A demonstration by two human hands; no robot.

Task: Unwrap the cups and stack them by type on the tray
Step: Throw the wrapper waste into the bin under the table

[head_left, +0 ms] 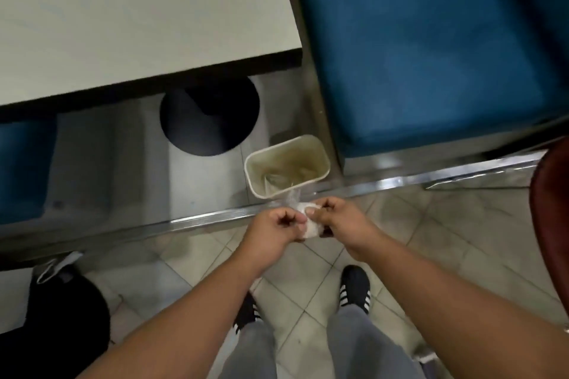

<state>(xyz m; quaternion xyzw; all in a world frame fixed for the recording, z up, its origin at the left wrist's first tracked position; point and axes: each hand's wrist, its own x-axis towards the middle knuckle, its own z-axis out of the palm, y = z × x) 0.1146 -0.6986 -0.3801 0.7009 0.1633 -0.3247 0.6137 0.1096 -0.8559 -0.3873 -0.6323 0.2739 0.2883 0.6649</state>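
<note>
A: What's around me?
B: Tiled floor (pixel 415 240), a pale surface (pixel 123 24) far left, a blue seat (pixel 431 55) far right.
A: My hands?
B: Left hand (pixel 277 223) and right hand (pixel 337 217) both curl and pinch a white cup (pixel 309 223) in clear wrap (pixel 291 198), just near of a beige bin (pixel 288 168).
A: Any writing?
B: None I can read.

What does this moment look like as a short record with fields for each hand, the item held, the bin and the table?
left hand: pinches the white wrapped item
right hand: pinches the same item from the other side
white wrapped item: held between both hands, clear plastic trailing toward the bin
bin: beige, open, on the floor just beyond the hands
table: white top, upper left
</note>
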